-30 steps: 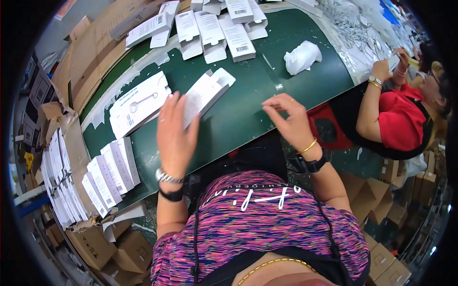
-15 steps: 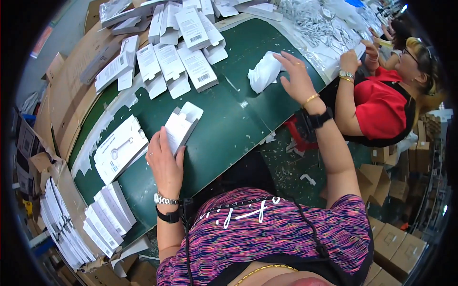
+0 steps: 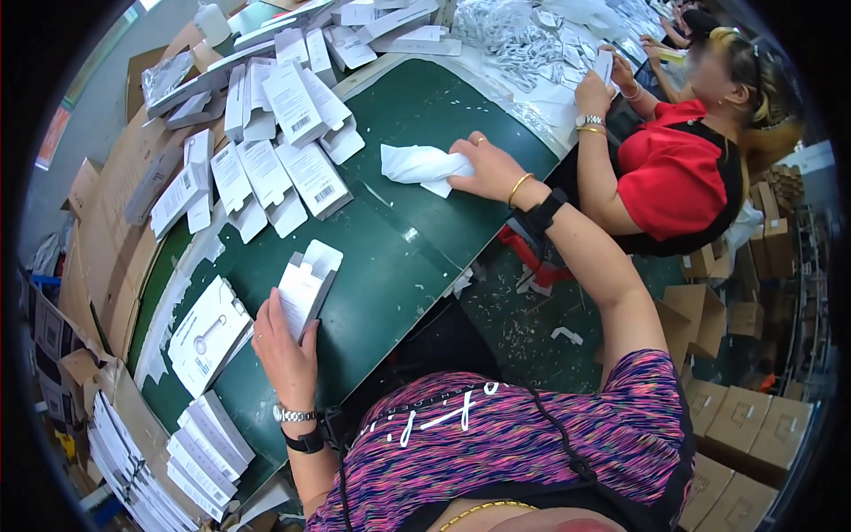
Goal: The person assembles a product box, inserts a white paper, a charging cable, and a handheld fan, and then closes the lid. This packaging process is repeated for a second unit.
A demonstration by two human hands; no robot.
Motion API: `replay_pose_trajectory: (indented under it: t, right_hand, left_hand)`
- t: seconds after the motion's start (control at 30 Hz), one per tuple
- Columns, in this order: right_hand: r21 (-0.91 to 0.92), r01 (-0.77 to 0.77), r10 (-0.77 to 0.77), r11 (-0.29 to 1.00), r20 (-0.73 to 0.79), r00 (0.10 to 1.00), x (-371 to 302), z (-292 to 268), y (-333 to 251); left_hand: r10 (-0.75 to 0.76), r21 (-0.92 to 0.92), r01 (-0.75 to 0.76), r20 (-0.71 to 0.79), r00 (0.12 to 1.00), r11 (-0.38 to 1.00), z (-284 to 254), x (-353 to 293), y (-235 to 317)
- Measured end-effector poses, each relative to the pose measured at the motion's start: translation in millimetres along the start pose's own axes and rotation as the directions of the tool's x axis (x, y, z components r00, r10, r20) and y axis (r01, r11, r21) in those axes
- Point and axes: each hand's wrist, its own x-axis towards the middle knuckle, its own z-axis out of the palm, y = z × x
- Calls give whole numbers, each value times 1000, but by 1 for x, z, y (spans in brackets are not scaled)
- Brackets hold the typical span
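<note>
Green surface [image 3: 381,266], cardboard wall [image 3: 106,235] along its left. Heap of small whitish items [image 3: 501,44] at the far end, details too small. White bottle [image 3: 211,25], upper left. Co-worker in red top [image 3: 665,168], right. Closed brown cartons [image 3: 753,426] lower right, open carton [image 3: 696,315] nearby. White scrap [image 3: 567,335] on floor [image 3: 536,359].

Crumpled white bundle [image 3: 415,165] in right grip [image 3: 487,168]

left hand [image 3: 285,356]: palm down | right hand [image 3: 489,168]: pinching | right arm [image 3: 596,253]: bent
</note>
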Motion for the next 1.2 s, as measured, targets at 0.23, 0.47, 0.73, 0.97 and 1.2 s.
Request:
replay_pose_trajectory:
  t: [0.23,0.47,0.73,0.97,1.2]
  right_hand:
    - [203,-29,52,979,-105,993,10,-29,27]
    - [-129,-300,193,945,-521,831,84,-41,179]
    - [628,77,-59,774,-48,997,33,-49,11]
    - [-120,339,-352,933,-107,930,-1,-8,5]
    - [747,-124,82,653,93,992,-25,-40,-4]
  left_hand:
    - [75,-28,-74,29,997,997,8,16,28]
    - [92,-22,-91,63,994,996,14,31,36]
    - [65,8,-66,100,993,998,11,33,32]
    - [89,13,-90,52,995,996,14,35,32]
    - [132,-81,-130,17,991,988,5,32,32]
